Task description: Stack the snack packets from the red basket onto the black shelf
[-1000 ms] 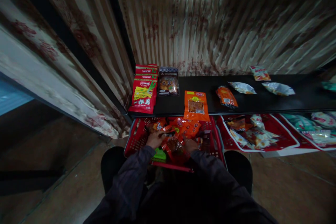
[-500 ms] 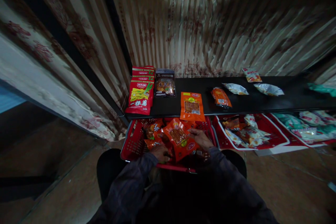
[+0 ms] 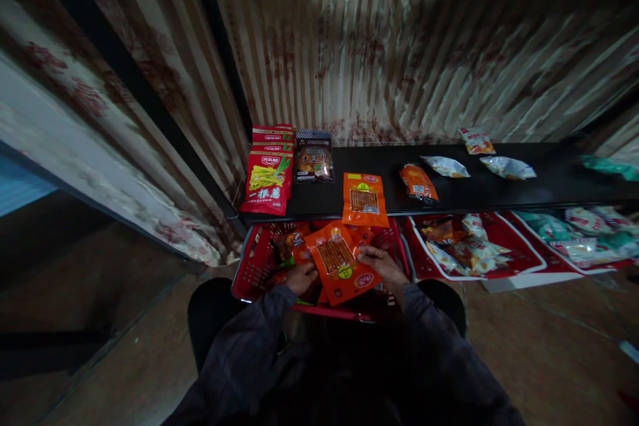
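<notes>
A: Left hand [image 3: 301,277] grips the orange packet [image 3: 341,262] at its 8 o'clock corner; right hand [image 3: 382,264] pinches the 3 o'clock edge, above the red basket [image 3: 254,266].

B: Likely light, floppy, slick film; sealed edges should hold best.

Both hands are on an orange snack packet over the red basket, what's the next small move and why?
Probably lift the orange packet forward onto the black shelf, beside the matching packet at its front edge. The left hand and right hand hold it above the red basket, and bare shelf shows nearby.
</notes>
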The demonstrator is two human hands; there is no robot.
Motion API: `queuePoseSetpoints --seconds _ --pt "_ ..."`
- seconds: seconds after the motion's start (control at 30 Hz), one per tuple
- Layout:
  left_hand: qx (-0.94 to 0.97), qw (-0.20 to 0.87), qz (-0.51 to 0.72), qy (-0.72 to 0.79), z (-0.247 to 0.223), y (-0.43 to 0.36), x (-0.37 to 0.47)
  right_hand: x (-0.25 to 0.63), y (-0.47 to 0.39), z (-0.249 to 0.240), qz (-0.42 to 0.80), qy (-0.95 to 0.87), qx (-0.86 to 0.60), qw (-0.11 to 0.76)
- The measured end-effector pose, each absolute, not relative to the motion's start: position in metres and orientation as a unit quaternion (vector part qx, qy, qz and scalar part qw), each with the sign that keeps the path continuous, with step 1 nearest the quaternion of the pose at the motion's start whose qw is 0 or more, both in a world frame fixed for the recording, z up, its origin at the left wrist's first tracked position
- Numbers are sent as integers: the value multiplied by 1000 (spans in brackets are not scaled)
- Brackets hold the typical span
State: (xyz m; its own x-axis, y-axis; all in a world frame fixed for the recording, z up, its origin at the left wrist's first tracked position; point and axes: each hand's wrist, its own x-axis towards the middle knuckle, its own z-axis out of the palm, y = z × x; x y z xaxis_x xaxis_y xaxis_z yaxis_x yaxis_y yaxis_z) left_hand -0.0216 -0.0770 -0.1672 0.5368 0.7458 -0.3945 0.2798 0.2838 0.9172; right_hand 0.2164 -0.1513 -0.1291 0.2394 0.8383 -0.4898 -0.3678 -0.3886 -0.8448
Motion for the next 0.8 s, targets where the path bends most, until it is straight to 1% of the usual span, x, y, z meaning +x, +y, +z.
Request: queuePoseSetpoints --seconds 0.07,0.17,0.27,0.4,0.53,0.7,0.8 --pt "523 694 193 456 -161 -78 -20 216 -154 -126 588 -200 -589 517" --pt "374 755 262 470 -146 -82 -17 215 -157 -122 597 -210 -581 512" --pt "268 763 331 486 -129 -86 -13 211 -160 -117 606 -240 -576 494" --pt "240 752 400 466 -111 -87 -9 203 -161 -112 601 -259 -566 501" --pt "240 747 432 445 -104 -83 -7 198 -157 -113 599 -238 -560 520" --pt "195 744 454 450 -110 -76 -6 196 -150 -121 606 -198 -534 556" --pt "156 740 454 471 -116 -77 -7 193 -149 -128 636 -184 -523 537"
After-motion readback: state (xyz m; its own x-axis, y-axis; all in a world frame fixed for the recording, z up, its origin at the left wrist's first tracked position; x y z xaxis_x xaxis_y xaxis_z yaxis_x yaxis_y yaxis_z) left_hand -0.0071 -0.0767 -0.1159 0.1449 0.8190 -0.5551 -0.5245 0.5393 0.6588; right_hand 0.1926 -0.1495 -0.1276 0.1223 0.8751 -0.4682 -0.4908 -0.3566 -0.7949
